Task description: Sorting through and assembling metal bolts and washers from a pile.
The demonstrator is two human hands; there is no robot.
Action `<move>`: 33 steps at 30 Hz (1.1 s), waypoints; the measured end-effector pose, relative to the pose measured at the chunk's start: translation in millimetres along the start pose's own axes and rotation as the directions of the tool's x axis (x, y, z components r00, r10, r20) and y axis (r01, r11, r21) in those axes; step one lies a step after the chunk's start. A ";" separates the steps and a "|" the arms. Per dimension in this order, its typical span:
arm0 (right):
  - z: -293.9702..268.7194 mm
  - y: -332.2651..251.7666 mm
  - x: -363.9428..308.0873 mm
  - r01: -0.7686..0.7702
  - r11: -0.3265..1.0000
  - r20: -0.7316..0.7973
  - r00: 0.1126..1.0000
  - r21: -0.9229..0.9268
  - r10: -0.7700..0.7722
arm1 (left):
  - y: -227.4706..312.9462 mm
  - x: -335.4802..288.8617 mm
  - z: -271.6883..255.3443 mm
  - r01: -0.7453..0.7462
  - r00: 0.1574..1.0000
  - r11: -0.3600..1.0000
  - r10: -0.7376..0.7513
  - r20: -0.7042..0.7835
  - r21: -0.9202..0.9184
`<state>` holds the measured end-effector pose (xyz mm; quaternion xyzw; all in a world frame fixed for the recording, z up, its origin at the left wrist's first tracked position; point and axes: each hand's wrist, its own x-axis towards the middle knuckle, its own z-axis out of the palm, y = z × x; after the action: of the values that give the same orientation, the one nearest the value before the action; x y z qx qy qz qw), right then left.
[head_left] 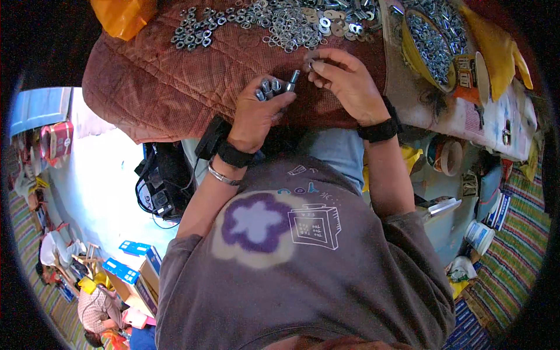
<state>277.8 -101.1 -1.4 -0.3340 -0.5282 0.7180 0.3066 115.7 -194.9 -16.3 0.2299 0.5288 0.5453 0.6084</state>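
My left hand (251,119) is closed around several shiny metal bolts (293,80). One of them stands up between thumb and forefinger, and the ends of the others show above the fingers. To its right, my right hand (349,84) pinches a small metal ring (311,64) in its fingertips, a short way from the upright bolt and apart from it. Just beyond both hands, a pile of washers (291,29) lies on the red-brown quilted cloth (157,70). Hex nuts (192,38) are scattered to the left of that pile.
A yellow tub (410,49) full of small metal parts stands at the far right, with a printed paper cup (479,76) and yellow cloth (501,52) beside it. An orange bag (125,17) lies far left. Another person (99,309) sits at lower left near boxes (131,271).
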 end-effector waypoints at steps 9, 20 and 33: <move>17.2 -2.9 -7.5 0.094 0.936 0.018 0.996 -0.338 -0.093 | -4.4 1.6 -2.2 -0.158 0.987 0.973 0.151 0.056 0.167; 16.9 -6.3 -3.4 0.107 0.798 -0.154 0.957 -0.594 -0.244 | -1.8 0.1 0.6 -0.141 0.990 0.946 0.138 0.029 0.293; 2.3 7.4 23.2 0.203 0.295 -0.009 0.811 -0.934 -0.585 | 1.7 2.0 -4.9 -0.041 0.998 0.995 0.044 -0.033 0.095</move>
<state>261.6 -85.8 -11.6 -0.4220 -0.8303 0.1429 0.3350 110.3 -194.0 -17.3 0.2600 0.5596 0.5365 0.5757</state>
